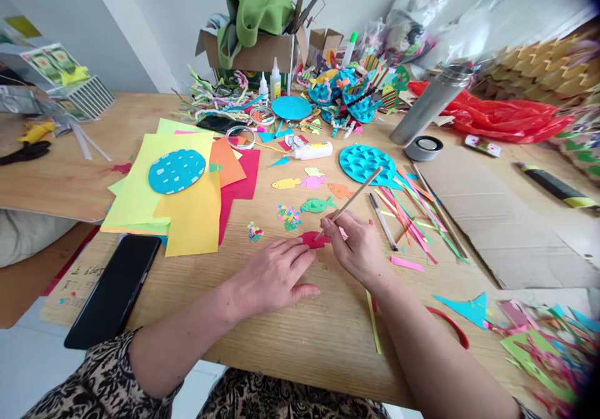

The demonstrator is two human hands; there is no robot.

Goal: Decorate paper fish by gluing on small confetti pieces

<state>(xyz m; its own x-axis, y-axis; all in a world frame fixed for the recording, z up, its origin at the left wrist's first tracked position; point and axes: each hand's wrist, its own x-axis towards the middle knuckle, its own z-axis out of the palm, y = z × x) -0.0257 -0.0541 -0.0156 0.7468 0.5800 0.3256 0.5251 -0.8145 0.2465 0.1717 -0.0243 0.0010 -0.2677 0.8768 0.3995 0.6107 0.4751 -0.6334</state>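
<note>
A red paper fish (313,239) lies on the wooden table. The fingertips of my left hand (276,272) rest on its left end, with the thumb apart from the fingers. My right hand (356,247) pinches a thin wooden stick (355,195), its lower tip at the red fish. Just beyond are a green fish (317,205), an orange fish (340,191), a pink fish (313,182) and a yellow fish (285,183). Small piles of colored paper dots (289,217) sit left of the green fish.
Colored sheets (192,219) and a black phone (112,291) lie left. A white glue bottle (313,151) and blue scaled disc (367,164) are beyond the fish. Paper strips (417,219), a pen (383,221) and cardboard (506,219) lie right; a metal flask (429,106) stands behind.
</note>
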